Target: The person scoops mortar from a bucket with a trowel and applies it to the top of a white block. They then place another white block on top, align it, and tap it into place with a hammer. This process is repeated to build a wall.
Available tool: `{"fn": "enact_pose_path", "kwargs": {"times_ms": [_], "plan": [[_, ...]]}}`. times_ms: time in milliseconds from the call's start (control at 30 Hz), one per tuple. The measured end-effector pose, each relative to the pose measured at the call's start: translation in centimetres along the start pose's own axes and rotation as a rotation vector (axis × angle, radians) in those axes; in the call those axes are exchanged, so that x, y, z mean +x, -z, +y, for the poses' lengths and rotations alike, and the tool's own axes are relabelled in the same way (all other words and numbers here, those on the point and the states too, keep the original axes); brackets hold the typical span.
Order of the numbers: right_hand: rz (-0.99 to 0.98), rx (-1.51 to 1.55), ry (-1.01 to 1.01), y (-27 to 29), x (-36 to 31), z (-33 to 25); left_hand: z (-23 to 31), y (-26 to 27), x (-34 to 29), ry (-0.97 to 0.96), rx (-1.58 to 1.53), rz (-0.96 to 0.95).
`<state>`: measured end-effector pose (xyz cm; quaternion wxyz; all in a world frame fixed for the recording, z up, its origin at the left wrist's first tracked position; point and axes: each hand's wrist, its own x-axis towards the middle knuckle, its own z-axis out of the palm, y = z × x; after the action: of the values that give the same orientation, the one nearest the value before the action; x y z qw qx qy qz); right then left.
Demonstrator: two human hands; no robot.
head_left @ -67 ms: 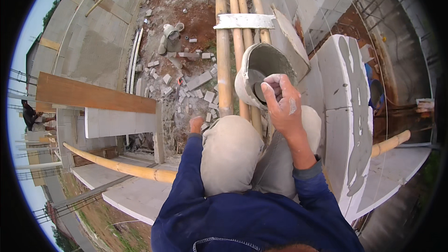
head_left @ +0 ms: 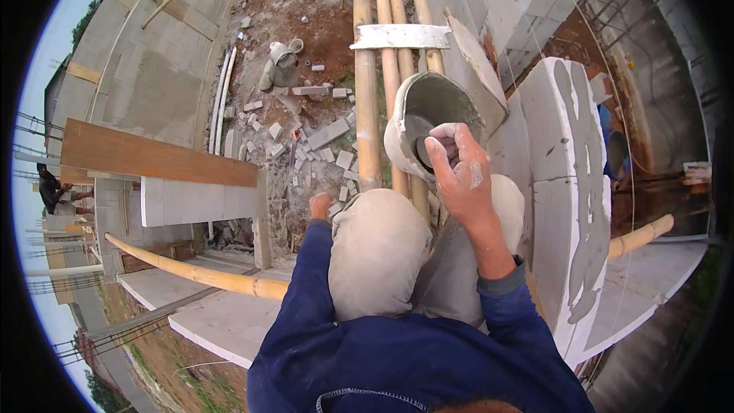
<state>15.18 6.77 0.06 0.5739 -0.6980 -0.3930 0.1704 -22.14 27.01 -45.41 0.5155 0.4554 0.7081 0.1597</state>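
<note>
Head view: I see the mortar-smeared bucket point(head_left: 440, 101) just beyond and slightly left of the right hand point(head_left: 465, 172), its open mouth facing the camera; the left hand point(head_left: 320, 205) is farther off. The right fingers curl; I cannot tell whether either hand grips anything. Since the earlier frame, only the co-worker point(head_left: 280, 73) below visibly shifts posture.

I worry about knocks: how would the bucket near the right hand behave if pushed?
The bucket may rock or tip, as it seems to sit over rounded bamboo poles. It would probably feel gritty rather than slippery, given its grey crust. Much inner wall shows, so it's perhaps not full-weight.
</note>
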Motion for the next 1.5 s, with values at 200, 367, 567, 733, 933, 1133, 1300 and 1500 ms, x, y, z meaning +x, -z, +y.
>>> {"fn": "enact_pose_path", "kwargs": {"times_ms": [200,367,567,733,933,1133,1300,1500], "plan": [[0.009,0.074,-0.053,-0.2,1.6,1.3,1.6,1.4,1.3,-0.108,0.216,0.046],[0.035,0.095,-0.132,1.1,1.7,2.2,1.9,-0.4,4.0,-0.219,0.365,0.067],[0.111,0.146,-0.252,4.4,0.2,0.8,-2.2,-3.5,5.3,-0.212,0.565,0.073],[0.24,0.078,-0.226,7.0,-1.1,1.6,-4.1,-8.1,5.4,-0.242,0.746,-0.172],[0.274,0.073,-0.192,7.6,-0.9,2.5,-10.9,-6.8,9.8,-0.463,0.851,-0.115],[0.275,-0.058,-0.222,6.5,0.0,2.8,-9.2,-11.5,5.8,-0.199,0.635,-0.154],[0.269,-0.095,-0.225,6.3,0.4,3.5,-9.4,-11.7,6.4,-0.155,0.565,-0.096],[0.271,-0.109,-0.22,6.2,0.7,3.9,-8.4,-12.7,6.4,-0.102,0.576,-0.149]]}}
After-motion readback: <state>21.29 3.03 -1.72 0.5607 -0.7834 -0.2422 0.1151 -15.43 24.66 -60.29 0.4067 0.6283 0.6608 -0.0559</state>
